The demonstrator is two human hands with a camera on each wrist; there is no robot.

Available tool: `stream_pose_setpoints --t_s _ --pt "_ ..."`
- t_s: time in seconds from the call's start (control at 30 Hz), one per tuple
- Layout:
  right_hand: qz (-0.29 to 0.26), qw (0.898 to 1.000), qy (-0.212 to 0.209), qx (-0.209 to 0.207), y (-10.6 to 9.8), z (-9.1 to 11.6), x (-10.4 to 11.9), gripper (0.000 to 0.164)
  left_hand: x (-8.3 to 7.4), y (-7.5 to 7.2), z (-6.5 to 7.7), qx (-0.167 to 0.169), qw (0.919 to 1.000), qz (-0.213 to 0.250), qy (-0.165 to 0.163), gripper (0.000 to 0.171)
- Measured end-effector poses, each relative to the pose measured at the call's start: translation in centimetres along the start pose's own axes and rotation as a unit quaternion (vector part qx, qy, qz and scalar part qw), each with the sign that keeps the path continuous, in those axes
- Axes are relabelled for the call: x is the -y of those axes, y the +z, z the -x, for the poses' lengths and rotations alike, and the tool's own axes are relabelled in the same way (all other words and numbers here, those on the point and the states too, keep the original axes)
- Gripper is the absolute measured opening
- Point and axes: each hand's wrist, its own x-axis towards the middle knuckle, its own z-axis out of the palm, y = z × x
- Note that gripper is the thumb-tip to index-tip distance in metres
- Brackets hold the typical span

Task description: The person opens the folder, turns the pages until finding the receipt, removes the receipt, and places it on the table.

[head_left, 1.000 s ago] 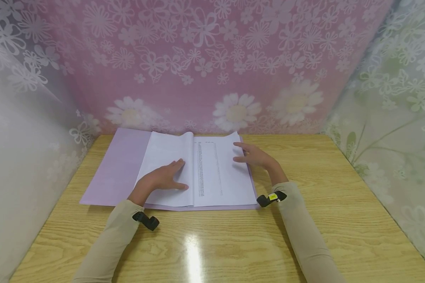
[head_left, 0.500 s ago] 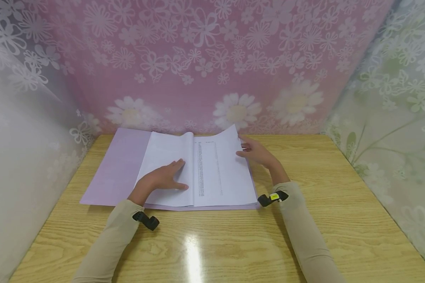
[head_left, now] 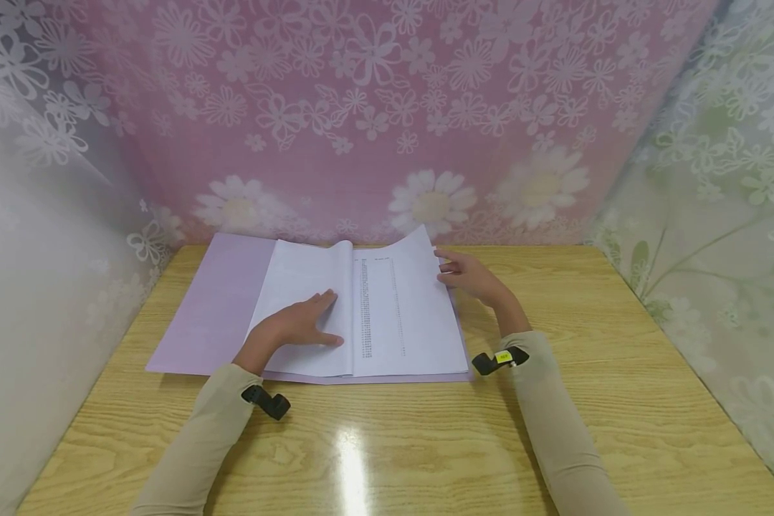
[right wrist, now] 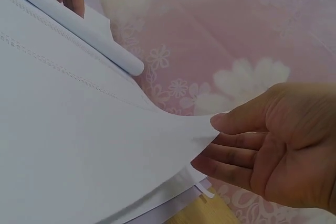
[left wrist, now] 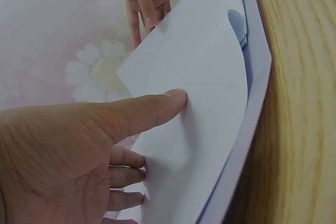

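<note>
Nearest me, the yellow-brown wood-grain tabletop (head_left: 413, 444) runs under my beige sleeves (head_left: 216, 430), on the near side of the open, flat, pale-purple folder (head_left: 213, 301). On its left half my left hand (head_left: 293, 324) rests, thumb and fingers spread apart, on a plain white paper sheet (head_left: 303, 269), I'd judge to weigh it down against the springy paper fold (head_left: 345, 261) along the folder's middle. At the folder's far right corner my right hand (head_left: 474, 278) pinches the lifted corner of a white printed paper sheet (head_left: 422, 315), probably to part it from those beneath. Beyond the folder stands a pink flower-patterned backdrop (head_left: 361, 172). Only my right wrist view shows the fingers under that corner and a small white tab (right wrist: 206, 190) at the folder's edge; my left wrist view shows paper bowing up off the folder's near edge.
</note>
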Motion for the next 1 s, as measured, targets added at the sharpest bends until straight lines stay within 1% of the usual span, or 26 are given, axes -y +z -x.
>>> stream_pose_setpoints --t_s 0.33,0.47,0.57,0.73,0.83,1.0 --pt "-0.077 0.996 0.005 0.041 -0.72 0.06 -0.65 0.059 -0.04 0.02 0.11 0.000 1.0000 0.009 0.001 0.106" --pt "-0.100 0.994 0.017 0.051 -0.85 0.13 -0.57 0.059 0.04 0.05 0.05 0.000 1.0000 0.007 0.001 0.107" --pt "-0.106 0.993 0.028 0.054 -0.86 0.24 -0.36 0.058 0.03 0.04 0.02 0.000 1.0000 0.004 0.001 0.107" --pt "-0.101 0.992 0.035 0.062 -0.82 0.36 -0.03 0.055 -0.14 -0.02 0.10 -0.001 1.0000 0.003 0.001 0.106" --pt "-0.102 0.992 0.032 0.068 -0.79 0.24 -0.15 0.055 -0.20 -0.04 0.12 -0.001 1.0000 0.003 0.001 0.106" --pt "-0.089 0.993 0.007 0.073 -0.56 0.07 -0.29 0.060 -0.17 -0.03 0.14 -0.001 1.0000 0.002 0.004 0.105"
